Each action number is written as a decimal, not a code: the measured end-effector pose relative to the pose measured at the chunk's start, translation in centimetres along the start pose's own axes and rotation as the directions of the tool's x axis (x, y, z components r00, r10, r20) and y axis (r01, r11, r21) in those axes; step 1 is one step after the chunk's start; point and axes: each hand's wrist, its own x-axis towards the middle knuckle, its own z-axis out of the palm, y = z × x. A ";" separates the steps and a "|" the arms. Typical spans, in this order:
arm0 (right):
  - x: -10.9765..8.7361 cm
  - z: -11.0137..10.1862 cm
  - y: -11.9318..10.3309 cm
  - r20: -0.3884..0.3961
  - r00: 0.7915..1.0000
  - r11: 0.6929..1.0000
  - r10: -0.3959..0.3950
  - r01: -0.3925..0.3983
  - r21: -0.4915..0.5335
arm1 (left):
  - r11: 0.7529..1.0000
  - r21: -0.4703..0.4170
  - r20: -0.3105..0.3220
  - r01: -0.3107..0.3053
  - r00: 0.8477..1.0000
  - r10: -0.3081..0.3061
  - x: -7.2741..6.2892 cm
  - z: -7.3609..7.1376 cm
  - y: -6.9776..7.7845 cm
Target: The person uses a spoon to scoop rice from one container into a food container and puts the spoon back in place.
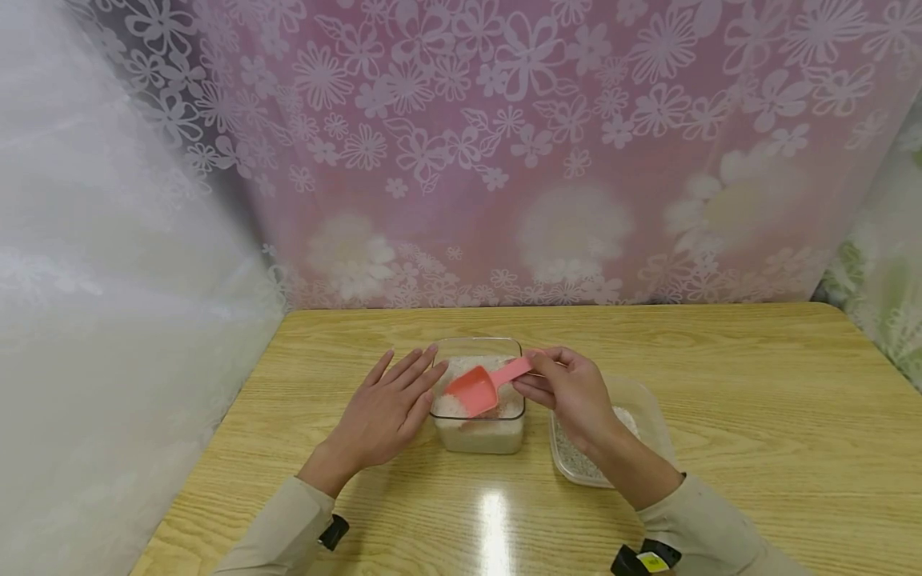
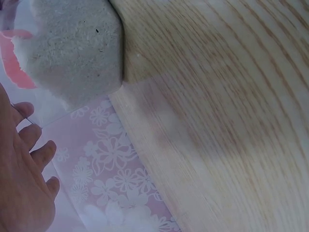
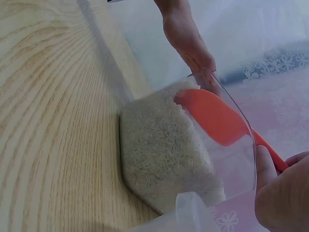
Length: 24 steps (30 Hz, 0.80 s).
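A pink scoop [image 1: 475, 390] is held by its handle in my right hand [image 1: 576, 396], pinched between thumb and fingers. Its bowl sits inside a clear rectangular container [image 1: 479, 436], the front edge dipping into the white rice [image 3: 159, 145]. Rice fills the container well up its walls, as the right wrist view shows through the side. My left hand [image 1: 392, 412] lies along the container's left side with fingers stretched out, fingertips at the rim. In the left wrist view the fingers [image 2: 43, 153] are straight and spread beside the clear wall.
A second, translucent plastic container [image 1: 651, 400] with grains in it stands to the right, partly under my right forearm. Both stand on a wood-grain table [image 1: 778, 416]. A pink flowered curtain [image 1: 461, 160] hangs behind the table, a whitish sheet [image 1: 130, 320] at the left.
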 end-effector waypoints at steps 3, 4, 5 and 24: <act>0.0 -0.2 -0.1 -0.007 1.000 0.999 0.024 -0.023 0.037 | 1.000 -0.001 0.001 0.001 1.000 -0.001 0.0 0.0 0.0; 0.0 -0.3 -0.1 -0.012 0.999 0.998 0.034 -0.033 0.049 | 1.000 -0.001 0.002 0.001 1.000 -0.001 0.0 0.0 0.0; 0.0 -0.4 -0.1 -0.016 0.999 0.997 0.045 -0.044 0.061 | 1.000 0.001 0.002 0.001 1.000 -0.001 0.0 0.0 0.0; -0.1 -2.3 -0.2 0.066 0.992 0.937 0.106 -0.122 0.328 | 1.000 -0.003 0.007 0.007 1.000 -0.007 0.0 -0.1 0.0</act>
